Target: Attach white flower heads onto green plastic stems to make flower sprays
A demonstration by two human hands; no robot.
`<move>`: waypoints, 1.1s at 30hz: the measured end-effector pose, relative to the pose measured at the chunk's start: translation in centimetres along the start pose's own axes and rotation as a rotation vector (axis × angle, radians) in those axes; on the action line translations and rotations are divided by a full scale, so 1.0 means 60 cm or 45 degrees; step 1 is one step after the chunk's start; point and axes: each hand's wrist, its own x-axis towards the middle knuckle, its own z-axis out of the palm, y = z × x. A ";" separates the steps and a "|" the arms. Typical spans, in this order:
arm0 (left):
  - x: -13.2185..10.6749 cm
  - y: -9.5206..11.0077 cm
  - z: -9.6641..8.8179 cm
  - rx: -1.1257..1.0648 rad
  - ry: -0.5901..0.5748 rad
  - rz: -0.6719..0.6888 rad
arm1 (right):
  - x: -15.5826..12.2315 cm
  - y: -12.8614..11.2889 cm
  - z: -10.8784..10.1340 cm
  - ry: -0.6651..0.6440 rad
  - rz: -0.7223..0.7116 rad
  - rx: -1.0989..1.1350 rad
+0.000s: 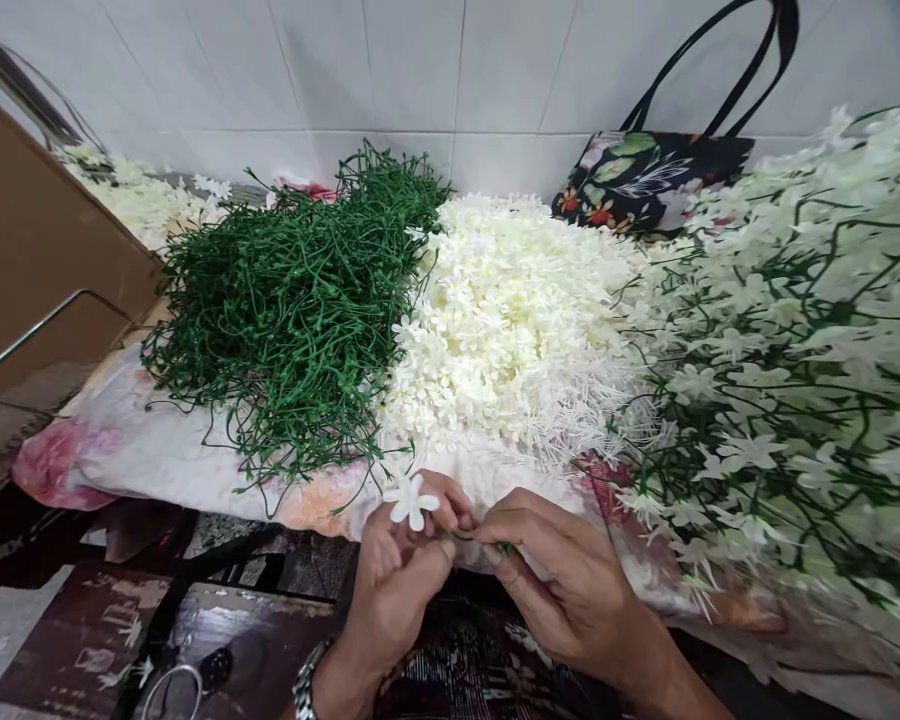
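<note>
My left hand (412, 560) is closed with a white artificial flower (411, 502) held at its fingers, the petals facing up. Pinched in my right hand (547, 570) is a thin green plastic stem (505, 547), of which only a small bit shows. The fingertips of both hands almost meet in front of my lap, at the table's near edge. Beyond them lies a heap of green stems (292, 300) to the left. Next to it is a pile of loose white blossoms (502, 310), with thin white stamen-like pieces (585, 410) at its near right.
White flowers on green stems (780, 400) are heaped at the right. A floral bag (652, 180) leans on the tiled wall (405, 70). At the left stands a cardboard box (45, 220). A flowered cloth (165, 450) covers the table; a brown stool-like surface (247, 640) is below.
</note>
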 end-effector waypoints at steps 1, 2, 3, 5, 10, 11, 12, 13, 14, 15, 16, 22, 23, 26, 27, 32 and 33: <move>-0.003 -0.001 -0.003 0.077 -0.032 -0.025 | 0.005 -0.002 -0.003 -0.032 -0.040 -0.031; -0.005 -0.004 -0.006 0.150 -0.047 -0.054 | 0.009 -0.005 -0.005 -0.058 -0.076 -0.074; -0.007 -0.006 -0.007 0.204 -0.054 -0.077 | 0.014 -0.008 -0.007 -0.076 -0.105 -0.119; -0.009 -0.012 -0.007 0.235 -0.001 -0.100 | 0.023 -0.009 -0.008 -0.105 -0.119 -0.168; -0.002 -0.018 -0.007 0.155 0.274 -0.082 | 0.051 0.021 0.003 -0.003 -0.021 -0.298; 0.001 -0.017 -0.008 0.140 0.321 -0.076 | 0.057 0.030 0.008 0.041 -0.020 -0.439; 0.003 -0.016 -0.008 0.122 0.357 -0.072 | 0.064 0.039 0.014 0.024 -0.013 -0.608; 0.005 -0.013 -0.007 0.103 0.385 -0.067 | 0.070 0.047 0.020 -0.038 0.004 -0.767; 0.007 -0.011 -0.007 0.087 0.398 -0.058 | 0.075 0.053 0.027 -0.086 0.011 -0.893; 0.009 -0.008 -0.006 0.074 0.398 -0.044 | 0.079 0.058 0.033 -0.132 0.018 -0.985; 0.010 -0.006 -0.006 0.064 0.387 -0.028 | 0.082 0.060 0.038 -0.156 0.021 -1.039; 0.006 -0.002 -0.014 0.022 0.306 -0.034 | 0.072 0.056 0.036 -0.110 0.024 -0.991; 0.005 -0.002 -0.017 0.043 0.314 -0.016 | 0.068 0.054 0.030 -0.087 0.051 -0.897; 0.009 -0.002 -0.019 0.177 0.396 0.056 | 0.059 0.043 0.010 -0.026 0.251 -0.416; 0.011 -0.001 -0.018 0.235 0.413 0.068 | 0.056 0.039 0.005 -0.020 0.343 -0.244; 0.018 0.004 0.000 0.503 0.275 0.100 | 0.040 0.021 -0.008 -0.096 0.639 0.256; 0.016 0.004 0.002 0.537 0.249 0.124 | 0.037 0.018 -0.008 -0.122 0.652 0.290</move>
